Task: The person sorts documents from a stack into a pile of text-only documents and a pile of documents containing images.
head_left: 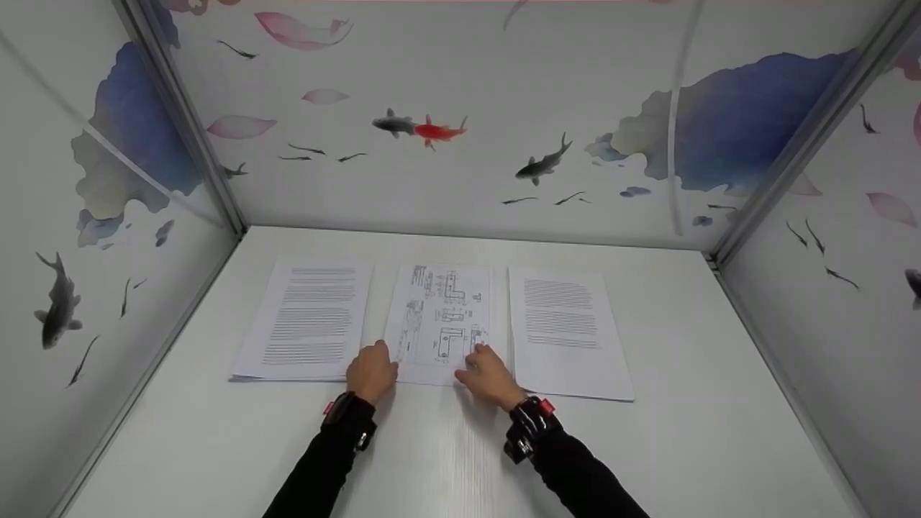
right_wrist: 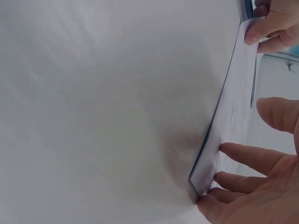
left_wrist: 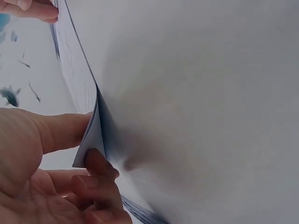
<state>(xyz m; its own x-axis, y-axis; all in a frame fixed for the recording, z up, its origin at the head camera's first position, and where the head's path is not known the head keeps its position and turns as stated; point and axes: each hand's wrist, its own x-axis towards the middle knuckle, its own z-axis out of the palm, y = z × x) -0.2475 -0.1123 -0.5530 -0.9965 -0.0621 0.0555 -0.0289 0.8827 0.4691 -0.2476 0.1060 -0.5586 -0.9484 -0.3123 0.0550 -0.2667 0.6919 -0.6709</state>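
The middle stack of paper [head_left: 429,316], printed with technical drawings, lies on the white table between both hands. At its near left corner, my left hand [head_left: 372,370] pinches the sheets between thumb and fingers; the left wrist view shows that corner of paper [left_wrist: 89,144] bent up. My right hand [head_left: 491,375] is at the near right corner. In the right wrist view its fingertips [right_wrist: 229,148] touch the side of the paper [right_wrist: 219,140], fingers fairly straight, with the thumb held apart from the sheets.
A stack of text pages [head_left: 313,324] lies to the left, close beside my left hand. Another text stack [head_left: 568,331] sits on the right. The white table [head_left: 691,432] is bounded by printed panels [head_left: 460,187] at the back and both sides.
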